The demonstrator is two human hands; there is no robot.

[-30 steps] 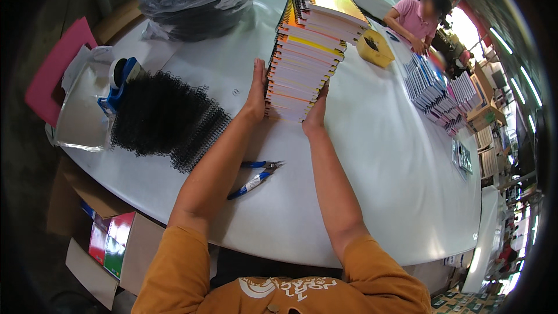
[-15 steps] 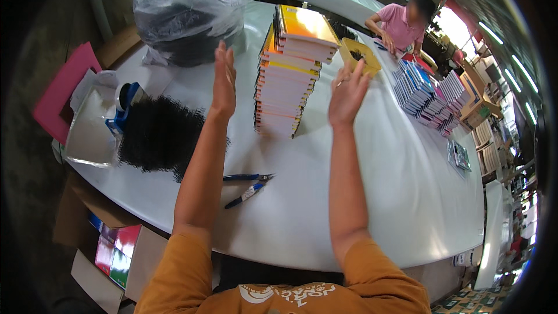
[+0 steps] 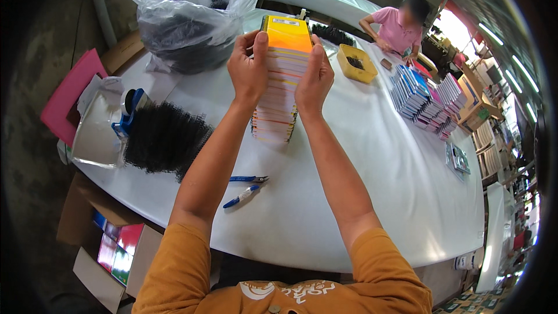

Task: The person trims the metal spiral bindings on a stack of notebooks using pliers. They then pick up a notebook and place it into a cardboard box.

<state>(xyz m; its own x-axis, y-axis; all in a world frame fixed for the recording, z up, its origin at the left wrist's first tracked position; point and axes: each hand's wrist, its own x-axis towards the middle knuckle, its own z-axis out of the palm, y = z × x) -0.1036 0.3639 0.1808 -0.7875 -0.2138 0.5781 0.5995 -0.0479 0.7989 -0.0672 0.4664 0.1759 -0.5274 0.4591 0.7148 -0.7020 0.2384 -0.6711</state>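
Both hands — left hand [image 3: 249,72], right hand [image 3: 314,78] — now clasp the notebook stack [image 3: 279,81].

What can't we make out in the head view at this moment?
- Upper notebook stack: its sides hidden by the left hand and right hand.
- Contents of the plastic bag: only a dark mass through crinkled film.
- Yellow tray: contents too small to identify.
- Far notebook piles: fisheye-bent near the rim, too small to count.
- Box under the table: partly hidden by the table edge.
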